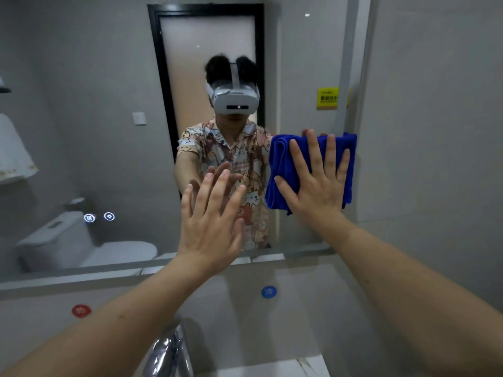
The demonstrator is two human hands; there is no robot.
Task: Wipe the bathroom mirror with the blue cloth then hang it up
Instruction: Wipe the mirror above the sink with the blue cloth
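Observation:
The bathroom mirror (pixel 95 104) fills the wall ahead. A folded blue cloth (pixel 280 164) lies flat against the glass near the mirror's right edge. My right hand (pixel 318 183) presses it there with straight, spread fingers. My left hand (pixel 212 221) is raised beside it, fingers straight, with its fingertips at the glass and nothing in it. The mirror shows a person in a patterned shirt and a white headset, with both arms reaching forward.
A chrome tap (pixel 168 352) rises at the bottom centre. Red (pixel 81 310) and blue (pixel 269 292) round stickers sit on the wall under the mirror. Two lit touch icons (pixel 99 217) glow on the glass. A yellow sign (pixel 328 98) hangs by the mirror's right edge.

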